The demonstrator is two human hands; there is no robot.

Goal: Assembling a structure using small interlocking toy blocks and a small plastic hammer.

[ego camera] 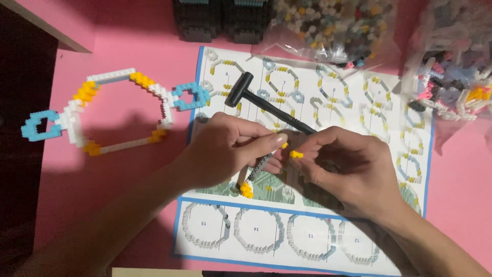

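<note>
Black hammer [266, 104] lies on the instruction sheet [359, 102] just above both hands, brick ring [110, 110] well left. Left hand [225, 151] pinches a grey brick strip [256, 172]; right hand [343, 166] pinches a yellow brick [296, 154] beside it.

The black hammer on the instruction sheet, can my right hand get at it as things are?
Probably not at once: the right hand pinches a yellow brick. The black hammer lies uncovered just above it on the instruction sheet.
</note>
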